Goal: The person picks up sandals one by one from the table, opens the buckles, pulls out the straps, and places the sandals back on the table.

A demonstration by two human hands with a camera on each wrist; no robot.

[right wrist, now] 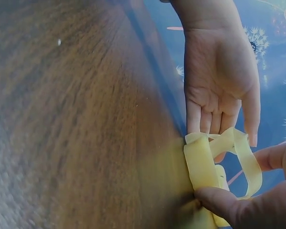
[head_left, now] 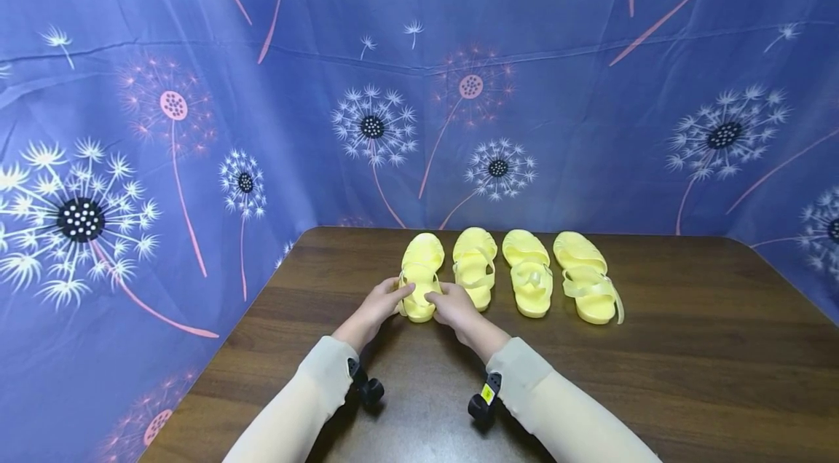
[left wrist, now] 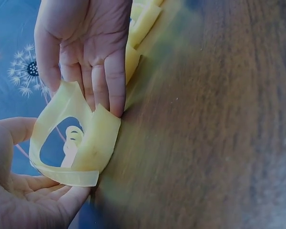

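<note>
A yellow sandal point(head_left: 422, 253) lies leftmost in a row, toe toward the back. My left hand point(head_left: 376, 306) holds its heel end from the left, thumb over the ankle strap and fingers along the outer side. From the right, my right hand point(head_left: 459, 309) grips the same heel, thumb on the strap. In the left wrist view the strap point(left wrist: 37, 138) stands up as a loop above the heel point(left wrist: 102, 138), between both hands. The right wrist view shows the strap point(right wrist: 253, 174) looped the same way, with the sole resting at the tabletop.
Three more yellow sandals stand to the right: one point(head_left: 475, 239) close beside my right hand, another point(head_left: 532, 297) in the middle, and the last point(head_left: 580, 250) with its strap splayed outward. Behind the brown wooden table point(head_left: 695, 346) hangs a blue dandelion-print cloth point(head_left: 577, 157).
</note>
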